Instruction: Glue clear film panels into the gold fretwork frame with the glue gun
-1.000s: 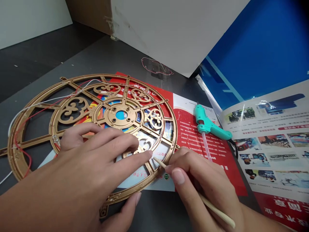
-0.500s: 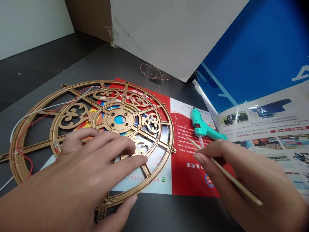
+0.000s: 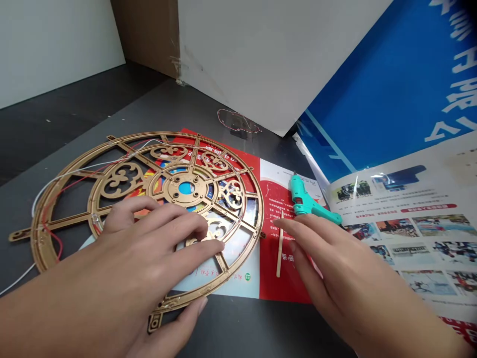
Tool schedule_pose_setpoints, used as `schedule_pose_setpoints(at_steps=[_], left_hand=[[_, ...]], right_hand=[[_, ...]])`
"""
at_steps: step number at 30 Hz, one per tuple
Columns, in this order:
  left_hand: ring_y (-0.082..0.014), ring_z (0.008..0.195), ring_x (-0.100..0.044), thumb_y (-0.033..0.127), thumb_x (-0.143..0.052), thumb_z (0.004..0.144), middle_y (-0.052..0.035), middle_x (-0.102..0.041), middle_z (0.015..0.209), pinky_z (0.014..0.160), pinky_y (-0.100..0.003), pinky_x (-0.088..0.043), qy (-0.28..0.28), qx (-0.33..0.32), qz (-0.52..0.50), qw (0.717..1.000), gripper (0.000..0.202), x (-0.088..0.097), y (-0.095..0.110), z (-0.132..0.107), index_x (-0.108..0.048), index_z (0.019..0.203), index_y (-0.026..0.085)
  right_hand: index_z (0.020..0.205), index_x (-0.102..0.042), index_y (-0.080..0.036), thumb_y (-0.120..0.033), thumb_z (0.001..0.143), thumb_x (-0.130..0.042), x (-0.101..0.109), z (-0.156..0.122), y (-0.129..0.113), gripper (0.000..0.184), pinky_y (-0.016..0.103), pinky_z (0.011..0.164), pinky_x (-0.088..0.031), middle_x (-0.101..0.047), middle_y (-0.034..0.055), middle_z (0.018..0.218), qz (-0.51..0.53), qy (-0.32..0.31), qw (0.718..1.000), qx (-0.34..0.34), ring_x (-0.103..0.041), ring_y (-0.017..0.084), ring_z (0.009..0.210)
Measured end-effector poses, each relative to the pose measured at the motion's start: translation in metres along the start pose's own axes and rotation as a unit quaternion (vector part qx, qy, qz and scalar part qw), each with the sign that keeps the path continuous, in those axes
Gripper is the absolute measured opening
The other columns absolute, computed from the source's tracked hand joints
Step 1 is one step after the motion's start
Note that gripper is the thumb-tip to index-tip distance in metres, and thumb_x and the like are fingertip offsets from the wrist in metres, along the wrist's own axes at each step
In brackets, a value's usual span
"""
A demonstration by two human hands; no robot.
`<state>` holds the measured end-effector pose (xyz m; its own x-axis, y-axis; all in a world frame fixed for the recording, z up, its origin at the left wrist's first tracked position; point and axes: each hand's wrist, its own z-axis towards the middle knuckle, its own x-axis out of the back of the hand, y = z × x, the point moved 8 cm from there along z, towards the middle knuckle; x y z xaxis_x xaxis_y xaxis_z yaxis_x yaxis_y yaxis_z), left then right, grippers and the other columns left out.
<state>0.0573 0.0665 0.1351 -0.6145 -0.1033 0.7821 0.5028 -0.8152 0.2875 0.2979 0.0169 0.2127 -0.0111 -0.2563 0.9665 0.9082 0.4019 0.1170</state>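
On a dark bench (image 3: 93,112), a gold filigree wheel frame (image 3: 175,186) is found flat on a red leaflet (image 3: 290,293), with white and red wires (image 3: 85,169) fitted along its left rim only. It is held down by the open left hand (image 3: 149,243); the right hand (image 3: 335,263) is open and empty, just beside a wooden stick (image 3: 279,243).

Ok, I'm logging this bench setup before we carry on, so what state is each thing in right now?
Left hand: resting on the frame, fingers spread.
Right hand: open, empty, just above the leaflet.
Gold openwork wheel frame: lying flat, partly over the leaflet.
Red and white wires: strung along the frame.
Red leaflet: open flat under the frame.
Teal glue gun: lying on the leaflet.
Wooden stick: lying loose on the leaflet.
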Motion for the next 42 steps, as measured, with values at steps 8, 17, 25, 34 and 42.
schedule_pose_setpoints(at_steps=[8,17,25,34,42], left_hand=[[-0.0257,0.131,-0.085,0.064,-0.073,0.111,0.0131,-0.091,0.145,0.147,-0.055,-0.036,0.014,0.006,-0.004,1.0,0.046,-0.003,0.002,0.004,-0.08,0.155,0.052],[-0.0275,0.129,-0.083,0.076,-0.049,0.13,0.0087,-0.092,0.144,0.14,-0.055,-0.036,0.007,0.008,-0.007,1.0,0.053,0.002,0.012,0.007,-0.075,0.171,0.055],[-0.0235,0.129,-0.086,0.082,-0.059,0.123,0.0151,-0.091,0.143,0.151,-0.045,-0.038,-0.006,0.019,0.013,1.0,0.049,-0.001,0.004,0.01,-0.075,0.154,0.048],[-0.0397,0.192,-0.052,0.068,-0.084,0.101,0.0129,-0.084,0.17,0.159,-0.065,-0.046,-0.03,-0.009,0.018,0.999,0.049,-0.037,-0.003,-0.047,-0.09,0.147,0.053],[-0.0361,0.178,-0.066,0.073,-0.08,0.105,0.0145,-0.085,0.167,0.156,-0.061,-0.045,-0.011,-0.008,0.025,1.0,0.053,-0.018,-0.004,-0.026,-0.086,0.154,0.056]], right_hand=[[0.145,-0.093,-0.014,0.003,0.112,-0.06,-0.01,0.028,-0.04,0.049,0.053,0.094,-0.066,-0.099,0.0132,0.147,0.066,0.038,0.991,0.113,-0.085,0.035,0.113],[0.134,-0.089,-0.015,-0.001,0.121,-0.057,-0.022,0.025,-0.039,0.037,0.05,0.102,-0.047,-0.101,0.0062,0.138,0.113,0.057,0.986,0.11,-0.084,0.029,0.122],[0.133,-0.088,-0.017,-0.004,0.122,-0.057,-0.023,0.024,-0.034,0.035,0.05,0.106,-0.046,-0.099,0.0076,0.137,0.128,0.048,0.987,0.082,-0.083,0.032,0.126],[0.132,-0.083,-0.017,-0.006,0.121,-0.057,-0.031,0.027,-0.03,0.031,0.05,0.108,-0.052,-0.093,0.0107,0.138,0.17,0.029,0.984,0.052,-0.074,0.034,0.126],[0.133,-0.085,-0.021,-0.007,0.122,-0.059,-0.028,0.025,-0.03,0.031,0.05,0.106,-0.052,-0.089,0.0104,0.14,0.158,0.033,0.985,0.056,-0.069,0.033,0.124]])
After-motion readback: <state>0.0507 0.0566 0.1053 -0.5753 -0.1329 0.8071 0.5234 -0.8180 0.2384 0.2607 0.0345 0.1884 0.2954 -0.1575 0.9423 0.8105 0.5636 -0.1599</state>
